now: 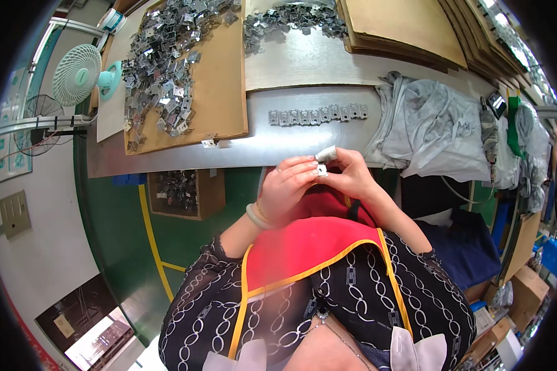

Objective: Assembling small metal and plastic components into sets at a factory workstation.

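Just in front of the metal table edge, my two hands meet over a small shiny metal bracket [322,170]. My right hand [357,177] pinches it between thumb and fingers, and a whitish cover [326,154] wraps one of its fingertips. My left hand [286,187] has its fingers closed against the bracket's other side; they partly hide it. Beyond the hands, a row of similar metal brackets [319,115] stands lined up side by side. One loose bracket [209,142] lies at the near edge of a cardboard sheet [220,93].
A heap of metal pieces [167,80] covers much of the cardboard, with another pile [294,21] at the back. Crumpled grey-white plastic bags [436,123] lie on the right. Cardboard sheets [408,28] are stacked behind. A small fan [78,74] stands left; a box [211,193] sits below.
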`<state>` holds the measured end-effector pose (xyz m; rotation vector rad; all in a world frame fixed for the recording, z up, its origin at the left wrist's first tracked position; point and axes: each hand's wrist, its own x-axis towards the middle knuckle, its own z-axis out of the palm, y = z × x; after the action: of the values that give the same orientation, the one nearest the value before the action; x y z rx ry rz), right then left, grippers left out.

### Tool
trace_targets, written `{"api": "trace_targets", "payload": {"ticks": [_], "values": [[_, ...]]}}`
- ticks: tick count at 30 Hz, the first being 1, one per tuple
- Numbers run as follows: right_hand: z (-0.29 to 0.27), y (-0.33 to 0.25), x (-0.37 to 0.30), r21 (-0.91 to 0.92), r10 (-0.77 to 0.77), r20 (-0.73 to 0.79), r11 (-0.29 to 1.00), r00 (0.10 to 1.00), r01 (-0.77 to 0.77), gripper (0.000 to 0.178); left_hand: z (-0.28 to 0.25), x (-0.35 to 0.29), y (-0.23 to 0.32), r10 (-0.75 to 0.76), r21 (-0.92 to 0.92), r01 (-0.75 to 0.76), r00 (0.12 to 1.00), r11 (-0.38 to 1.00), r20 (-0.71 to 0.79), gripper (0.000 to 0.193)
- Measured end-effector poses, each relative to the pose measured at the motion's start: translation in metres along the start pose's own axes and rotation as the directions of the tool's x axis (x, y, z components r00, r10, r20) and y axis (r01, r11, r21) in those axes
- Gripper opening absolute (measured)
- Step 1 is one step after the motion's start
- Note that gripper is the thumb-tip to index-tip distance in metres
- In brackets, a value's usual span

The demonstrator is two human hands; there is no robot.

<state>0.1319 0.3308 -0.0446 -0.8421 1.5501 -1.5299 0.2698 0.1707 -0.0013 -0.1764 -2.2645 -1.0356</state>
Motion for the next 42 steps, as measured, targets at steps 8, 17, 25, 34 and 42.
{"api": "trace_targets", "payload": {"ticks": [8,17,25,34,42], "values": [[-0.004,0.004,0.008,-0.067,0.022,0.078,0.998,0.997,-0.017,0.052,-0.011,0.003,-0.008,0.008,0.081,-0.017,0.994,0.997,0.109,0.034],[-0.072,-0.033,0.039,-0.148,-0.147,-0.33,0.984,0.932,0.103,0.04,-0.05,0.055,-0.094,-0.379,0.679,0.231,0.922,0.697,0.075,0.025],[-0.098,-0.03,0.032,-0.219,-0.155,-0.454,0.974,0.877,0.059,0.026,-0.036,0.048,-0.13,-0.634,0.611,0.389,0.732,0.689,0.249,0.033],[-0.119,-0.018,0.022,-0.216,-0.112,-0.546,0.976,0.831,-0.011,0.024,-0.007,0.046,-0.103,-0.401,0.464,0.284,0.899,0.839,0.174,0.034],[-0.138,-0.008,0.007,-0.197,-0.11,-0.586,0.98,0.803,-0.01,0.025,0.002,0.057,-0.099,-0.443,0.542,0.252,0.86,0.801,0.254,0.047]]}}
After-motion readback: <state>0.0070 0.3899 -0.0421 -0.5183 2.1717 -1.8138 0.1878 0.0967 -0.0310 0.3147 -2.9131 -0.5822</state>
